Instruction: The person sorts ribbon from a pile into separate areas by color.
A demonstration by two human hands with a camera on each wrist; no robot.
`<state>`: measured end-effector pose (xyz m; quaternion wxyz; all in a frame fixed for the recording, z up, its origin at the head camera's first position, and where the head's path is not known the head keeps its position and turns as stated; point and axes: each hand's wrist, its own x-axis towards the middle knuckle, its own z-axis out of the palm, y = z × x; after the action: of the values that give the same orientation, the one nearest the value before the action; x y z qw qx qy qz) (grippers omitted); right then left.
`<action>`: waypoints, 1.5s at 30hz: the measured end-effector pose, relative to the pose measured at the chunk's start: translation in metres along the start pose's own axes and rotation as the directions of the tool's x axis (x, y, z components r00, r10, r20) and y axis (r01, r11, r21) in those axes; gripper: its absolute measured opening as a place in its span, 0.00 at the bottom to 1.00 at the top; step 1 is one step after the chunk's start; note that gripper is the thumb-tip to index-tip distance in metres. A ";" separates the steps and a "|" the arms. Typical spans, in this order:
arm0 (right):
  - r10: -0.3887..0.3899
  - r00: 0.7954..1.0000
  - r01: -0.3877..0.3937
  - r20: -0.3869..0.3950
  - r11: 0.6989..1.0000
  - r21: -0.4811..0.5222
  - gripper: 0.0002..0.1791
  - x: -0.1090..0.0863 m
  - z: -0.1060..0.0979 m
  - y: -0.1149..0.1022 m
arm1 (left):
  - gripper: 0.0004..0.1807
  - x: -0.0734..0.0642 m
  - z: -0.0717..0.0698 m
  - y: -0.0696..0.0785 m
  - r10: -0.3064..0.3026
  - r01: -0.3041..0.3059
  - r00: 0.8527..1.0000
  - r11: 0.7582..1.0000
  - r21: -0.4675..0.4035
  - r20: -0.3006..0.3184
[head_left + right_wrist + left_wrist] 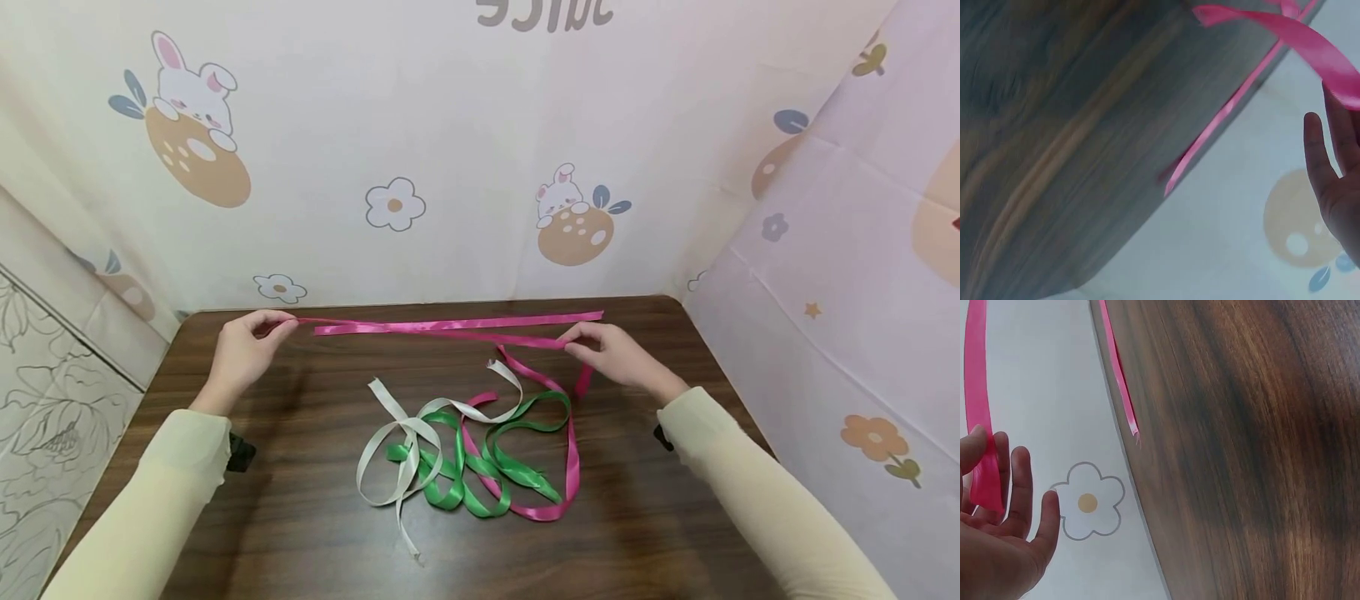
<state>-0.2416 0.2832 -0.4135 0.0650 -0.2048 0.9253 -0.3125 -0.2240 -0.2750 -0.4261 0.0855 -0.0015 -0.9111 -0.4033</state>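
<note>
A pink satin ribbon (480,336) stretches between the two hands above the table's far side. My left hand (251,350) pinches one end of it; in the left wrist view that ribbon end (985,481) lies between thumb and fingers. Toward the other end, my right hand (615,354) pinches the ribbon, and a short tail (583,380) hangs below. In the right wrist view the pinching fingertips are cut off by the frame edge. Close behind, a second pink ribbon (540,320) lies straight along the table's back edge.
On the brown wooden table (300,517), between the arms, a loose tangle holds a white ribbon (384,400), a green ribbon (480,504) and another pink ribbon (573,454). A printed curtain (465,108) hangs behind the table, with more printed cloth on both sides.
</note>
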 end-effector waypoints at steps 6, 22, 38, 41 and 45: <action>0.083 0.996 -0.084 -0.036 0.996 -0.014 0.07 -0.001 -0.018 0.015 | 0.23 0.003 -0.001 -0.002 -0.012 0.011 1.000 0.999 0.044 0.022; 0.252 0.965 -0.253 -0.075 0.967 -0.015 0.20 -0.001 -0.037 0.065 | 0.21 0.013 0.014 -0.025 -0.021 0.015 0.997 0.995 0.094 0.073; 0.388 0.907 -0.397 -0.165 0.918 -0.022 0.23 0.013 -0.032 0.090 | 0.20 0.025 0.041 -0.032 -0.076 0.068 0.994 0.992 0.105 0.074; 0.418 0.890 -0.431 -0.182 0.902 -0.035 0.23 0.017 -0.030 0.092 | 0.19 0.026 0.047 -0.031 -0.088 0.080 0.994 0.989 0.126 0.060; 0.490 0.851 -0.507 -0.188 0.861 -0.049 0.23 0.023 -0.025 0.098 | 0.19 0.030 0.056 -0.031 -0.127 0.119 0.991 0.983 0.142 0.049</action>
<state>-0.3018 0.3577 -0.4530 0.0551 0.0666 0.9628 -0.2561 -0.2640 -0.2562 -0.4810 0.0341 0.0492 -0.9373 -0.3434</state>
